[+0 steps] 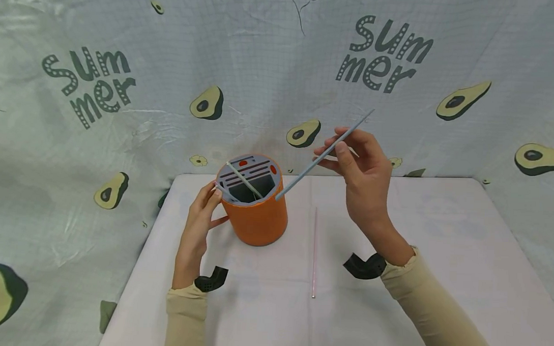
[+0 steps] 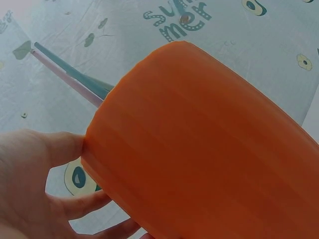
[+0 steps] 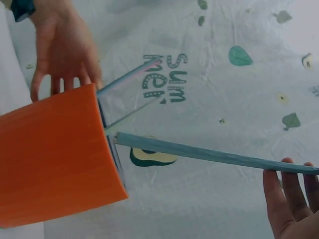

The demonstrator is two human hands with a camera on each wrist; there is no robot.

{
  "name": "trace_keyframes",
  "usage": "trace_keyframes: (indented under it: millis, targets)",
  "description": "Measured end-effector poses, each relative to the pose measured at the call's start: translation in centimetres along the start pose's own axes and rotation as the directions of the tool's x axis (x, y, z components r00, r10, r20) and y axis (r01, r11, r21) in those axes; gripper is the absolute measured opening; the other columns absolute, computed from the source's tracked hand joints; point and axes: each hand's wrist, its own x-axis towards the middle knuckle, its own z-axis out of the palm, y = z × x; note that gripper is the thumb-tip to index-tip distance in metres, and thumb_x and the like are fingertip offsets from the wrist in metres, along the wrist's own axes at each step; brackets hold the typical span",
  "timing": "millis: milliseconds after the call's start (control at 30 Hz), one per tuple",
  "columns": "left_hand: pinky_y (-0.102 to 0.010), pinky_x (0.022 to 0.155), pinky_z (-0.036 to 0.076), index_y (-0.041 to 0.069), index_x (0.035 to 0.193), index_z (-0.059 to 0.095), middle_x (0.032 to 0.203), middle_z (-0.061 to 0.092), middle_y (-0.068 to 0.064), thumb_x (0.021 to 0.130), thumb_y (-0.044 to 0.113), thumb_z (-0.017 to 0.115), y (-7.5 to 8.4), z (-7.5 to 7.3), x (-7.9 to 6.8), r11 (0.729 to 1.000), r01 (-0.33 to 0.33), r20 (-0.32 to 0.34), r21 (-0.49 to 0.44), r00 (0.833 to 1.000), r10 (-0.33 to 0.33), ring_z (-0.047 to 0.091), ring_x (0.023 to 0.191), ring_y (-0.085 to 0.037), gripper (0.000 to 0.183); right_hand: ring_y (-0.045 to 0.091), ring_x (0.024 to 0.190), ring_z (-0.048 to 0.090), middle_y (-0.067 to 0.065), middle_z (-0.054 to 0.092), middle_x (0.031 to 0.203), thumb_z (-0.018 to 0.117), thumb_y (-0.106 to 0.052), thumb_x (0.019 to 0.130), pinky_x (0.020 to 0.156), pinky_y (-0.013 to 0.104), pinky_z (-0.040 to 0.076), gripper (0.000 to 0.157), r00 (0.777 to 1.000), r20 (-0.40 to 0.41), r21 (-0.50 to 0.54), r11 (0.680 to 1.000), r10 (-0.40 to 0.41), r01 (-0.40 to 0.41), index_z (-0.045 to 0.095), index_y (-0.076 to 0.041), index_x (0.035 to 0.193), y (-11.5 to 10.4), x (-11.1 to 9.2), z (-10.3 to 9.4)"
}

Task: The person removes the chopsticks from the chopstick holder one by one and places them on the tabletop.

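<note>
My left hand (image 1: 196, 226) steadies an orange round pen holder (image 1: 257, 223) at its left side, thumb and fingers spread against the wall near the rim. The holder's grey top has slots and a larger dark opening. My right hand (image 1: 367, 176) pinches a long, thin light-blue stick (image 1: 323, 154) that slants down to the left. Its lower end is close to the top of the holder in the right wrist view. A pale green stick (image 1: 243, 179) leans in the large opening. Blue and pink sticks (image 3: 127, 77) stick out of the holder near my left hand.
A thin pink stick (image 1: 315, 256) lies on the white tabletop (image 1: 439, 260), to the right of the holder. Behind the table hangs a pale cloth (image 1: 254, 50) printed with avocados and lettering. A black wrist strap piece (image 1: 365, 266) sits on each forearm.
</note>
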Motion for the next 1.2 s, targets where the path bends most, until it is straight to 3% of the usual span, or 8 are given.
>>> trace_keyframes:
  millis: [267, 433, 700, 867, 1067, 1200]
  targets:
    - [-0.062, 0.11, 0.051, 0.02, 0.164, 0.032, 0.168, 0.035, -0.008, 0.109, 0.043, 0.048, -0.1, 0.0, 0.1, 1.0, -0.003, 0.014, 0.001, 1.0, 0.003, 0.04, 0.15, -0.03, 0.061, 0.025, 0.092, 0.076, 0.012, 0.069, 0.106, 0.061, 0.003, 0.102, 0.085, 0.042, 0.066, 0.027, 0.984, -0.024, 0.031, 0.984, 0.178, -0.177, 0.063, 0.004, 0.129, -1.0, 0.0, -2.4]
    - [-0.062, 0.11, 0.05, 0.02, 0.164, 0.032, 0.167, 0.036, -0.008, 0.109, 0.042, 0.048, -0.1, -0.1, 0.1, 1.0, -0.004, 0.016, -0.003, 1.0, 0.004, 0.04, 0.15, -0.029, 0.061, 0.023, 0.09, 0.078, 0.009, 0.071, 0.104, 0.066, -0.002, 0.101, 0.085, 0.041, 0.066, 0.026, 0.945, -0.007, -0.014, 0.945, 0.327, -0.328, 0.065, 0.0, 0.126, -0.8, -0.4, -3.9]
    - [-0.063, 0.11, 0.05, 0.02, 0.163, 0.033, 0.166, 0.038, -0.007, 0.108, 0.044, 0.049, -0.3, -0.2, 0.3, 1.0, -0.005, 0.012, -0.006, 1.0, 0.005, 0.041, 0.148, -0.027, 0.062, 0.017, 0.09, 0.077, 0.0, 0.073, 0.103, 0.068, -0.01, 0.101, 0.082, 0.037, 0.066, 0.022, 0.84, -0.009, -0.172, 0.827, 0.542, -0.535, 0.066, -0.007, 0.124, 0.3, -1.2, -5.9]
    - [-0.062, 0.11, 0.05, 0.02, 0.163, 0.033, 0.166, 0.037, -0.007, 0.108, 0.044, 0.049, -0.2, -0.2, 0.3, 1.0, -0.006, 0.008, -0.005, 1.0, 0.007, 0.042, 0.148, -0.027, 0.062, 0.014, 0.09, 0.077, -0.002, 0.074, 0.102, 0.067, -0.012, 0.102, 0.082, 0.037, 0.066, 0.023, 0.747, -0.007, -0.248, 0.723, 0.665, -0.645, 0.065, -0.009, 0.125, 1.4, -1.8, -7.3]
    - [-0.062, 0.109, 0.052, 0.022, 0.163, 0.034, 0.165, 0.039, -0.006, 0.108, 0.046, 0.051, -0.3, -0.1, 0.5, 1.0, 0.004, 0.007, -0.009, 1.0, -0.004, 0.043, 0.146, -0.026, 0.063, 0.011, 0.091, 0.077, -0.01, 0.075, 0.099, 0.063, -0.014, 0.104, 0.082, 0.035, 0.066, 0.03, 0.642, -0.035, -0.362, 0.589, 0.766, -0.723, 0.06, -0.005, 0.132, 2.7, -2.6, -8.8]
    - [-0.062, 0.108, 0.052, 0.022, 0.163, 0.035, 0.164, 0.04, -0.006, 0.108, 0.046, 0.051, -0.2, -0.1, 0.5, 1.0, 0.005, 0.006, -0.009, 1.0, -0.005, 0.044, 0.145, -0.026, 0.062, 0.013, 0.092, 0.078, -0.01, 0.075, 0.099, 0.061, -0.012, 0.104, 0.083, 0.035, 0.066, 0.035, 0.591, -0.057, -0.379, 0.531, 0.804, -0.758, 0.058, -0.002, 0.137, 3.7, -3.3, -9.8]
